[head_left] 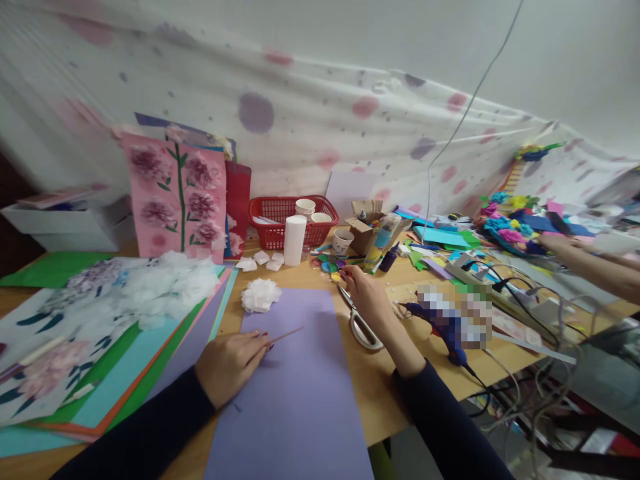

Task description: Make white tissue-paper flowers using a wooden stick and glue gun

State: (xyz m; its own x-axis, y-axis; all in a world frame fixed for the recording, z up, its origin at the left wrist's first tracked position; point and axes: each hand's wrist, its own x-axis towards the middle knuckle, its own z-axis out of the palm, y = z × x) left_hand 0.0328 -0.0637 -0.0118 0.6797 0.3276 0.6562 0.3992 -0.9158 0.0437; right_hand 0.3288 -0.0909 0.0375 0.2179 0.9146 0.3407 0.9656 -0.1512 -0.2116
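My left hand (pixel 235 363) pinches a thin stick (pixel 289 334) above a purple sheet (pixel 300 393). My right hand (pixel 367 300) reaches to the small paint pots (pixel 330 265), its fingertips close together near the pots; whatever they hold is too small to make out. Under and beside my right wrist lie scissors (pixel 363 331). A white ruffled paper flower (pixel 261 295) rests at the sheet's top left corner.
Stacked coloured paper (pixel 125 380) covers the left side. Behind are a red basket (pixel 270 235), a white roll (pixel 295 241) and a paper cup (pixel 343 242). A blue glue gun (pixel 453 340) with cables lies right; another person's arms (pixel 595 267) are beyond.
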